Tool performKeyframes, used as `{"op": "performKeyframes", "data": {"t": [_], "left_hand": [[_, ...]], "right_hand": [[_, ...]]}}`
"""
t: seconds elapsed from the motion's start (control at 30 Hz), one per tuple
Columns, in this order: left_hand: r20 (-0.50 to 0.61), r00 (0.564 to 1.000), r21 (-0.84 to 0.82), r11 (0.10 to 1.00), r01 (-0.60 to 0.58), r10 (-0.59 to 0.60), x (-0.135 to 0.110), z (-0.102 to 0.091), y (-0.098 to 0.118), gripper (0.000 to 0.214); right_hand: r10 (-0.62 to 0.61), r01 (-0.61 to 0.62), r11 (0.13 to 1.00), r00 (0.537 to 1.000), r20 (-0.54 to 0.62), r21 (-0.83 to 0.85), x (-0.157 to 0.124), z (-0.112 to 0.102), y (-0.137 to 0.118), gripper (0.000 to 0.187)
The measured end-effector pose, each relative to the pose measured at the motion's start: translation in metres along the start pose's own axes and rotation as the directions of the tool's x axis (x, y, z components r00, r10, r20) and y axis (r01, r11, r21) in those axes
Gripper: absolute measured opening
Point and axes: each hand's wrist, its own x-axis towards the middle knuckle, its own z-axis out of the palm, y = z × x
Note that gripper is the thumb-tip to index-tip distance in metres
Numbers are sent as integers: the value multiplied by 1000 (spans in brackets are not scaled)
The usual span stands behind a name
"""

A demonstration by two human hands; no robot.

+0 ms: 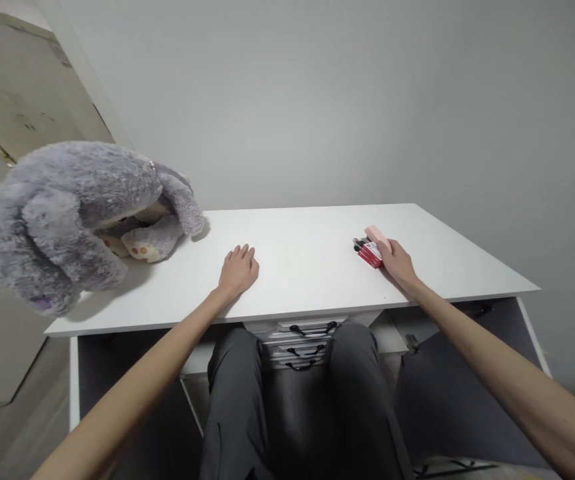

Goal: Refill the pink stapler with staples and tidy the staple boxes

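Note:
My left hand lies flat on the white desk top, palm down, fingers loosely together, holding nothing. My right hand rests further right on the desk with its fingers closed around a small bundle: red and black markers with a pink eraser-like block on top. The bundle's left end sticks out past my fingers and touches the desk. A large grey plush elephant sits at the desk's left end, about a hand's width from my left hand.
A plain white wall rises right behind the desk. Under the desk top, between my knees in dark trousers, is a small drawer unit with black handles. A pale cabinet stands at the far left.

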Motion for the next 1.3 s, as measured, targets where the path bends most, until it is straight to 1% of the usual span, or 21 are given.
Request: {"op": "performKeyframes", "data": {"t": [0.17,0.43,0.63,0.73,0.83,0.93,1.07,1.13,1.2,1.3], "left_hand": [[0,1000,-11,1000,-1,1,-1,-2,0,54],[13,1000,7,1000,-3,3,-1,-2,1,55],[1,1000,-21,1000,-3,3,-1,1,0,54],[1,1000,-35,999,-8,8,-1,1,-1,54],[-5,1000,-42,999,-11,10,-1,1,-1,54],[3,1000,-40,999,-6,6,-1,1,0,54],[5,1000,-47,999,-6,6,-1,-1,1,54],[-4,1000,-46,999,-17,17,-1,-3,1,53],[-21,998,-74,995,-63,62,0,-5,0,51],[-37,983,-202,962,-183,179,0,-9,4,44]], "right_hand": [[-63,59,997,995,71,55,-13,20,-29,67],[-123,99,986,976,180,133,-44,50,-76,62],[-92,52,988,957,274,148,-69,61,-99,61],[-105,63,988,946,308,143,-76,64,-106,59],[-123,84,988,936,330,131,-79,64,-108,60],[-154,121,986,926,346,115,-74,60,-102,62],[-197,183,980,926,321,75,-54,56,-83,65],[-227,236,972,929,293,7,-41,57,-72,63],[-261,298,950,920,293,-89,-29,62,-64,59],[-330,406,888,889,317,-215,-18,73,-56,54]]}}
